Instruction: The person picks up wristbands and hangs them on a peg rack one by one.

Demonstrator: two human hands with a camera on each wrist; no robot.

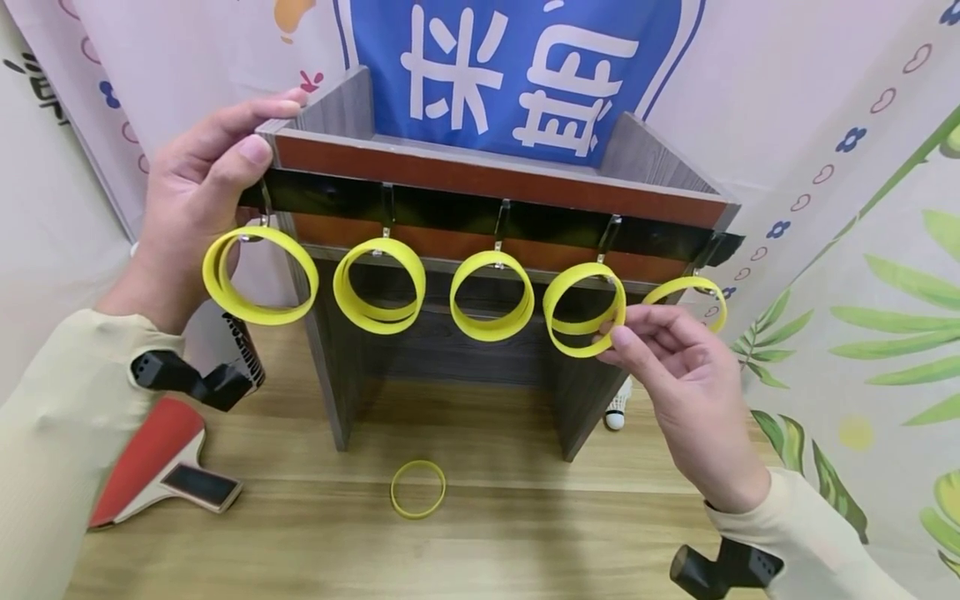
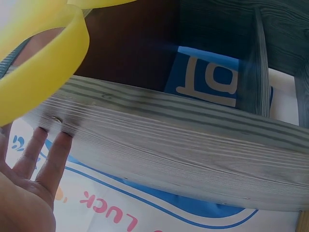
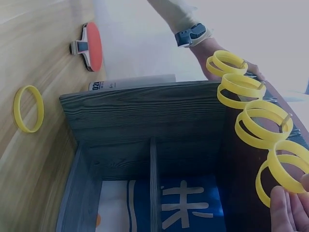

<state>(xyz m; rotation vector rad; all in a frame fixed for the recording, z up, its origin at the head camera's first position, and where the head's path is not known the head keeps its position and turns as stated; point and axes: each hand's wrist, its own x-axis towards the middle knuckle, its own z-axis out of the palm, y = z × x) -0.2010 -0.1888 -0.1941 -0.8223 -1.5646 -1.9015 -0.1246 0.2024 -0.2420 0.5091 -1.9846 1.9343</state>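
Observation:
A grey wooden shelf [image 1: 450,325] with a brown front strip carries a row of hooks along a black band. Yellow rings hang from them in the head view, among them a pair [image 1: 260,275] at far left and a single one [image 1: 716,321] at far right. My left hand [image 1: 183,200] grips the shelf's upper left corner, thumb in front; fingertips [image 2: 60,145] press its side panel in the left wrist view. With thumb and fingers, my right hand [image 1: 690,400] pinches a yellow ring [image 1: 557,329] on the fourth hook, where two rings hang.
One loose yellow ring [image 1: 417,489] lies on the wooden tabletop [image 1: 510,550] before the shelf. A red table tennis bat [image 1: 153,458] is at left, a shuttlecock [image 1: 616,408] behind the right leg. A white cylinder [image 3: 135,83] stands beside the shelf's left side.

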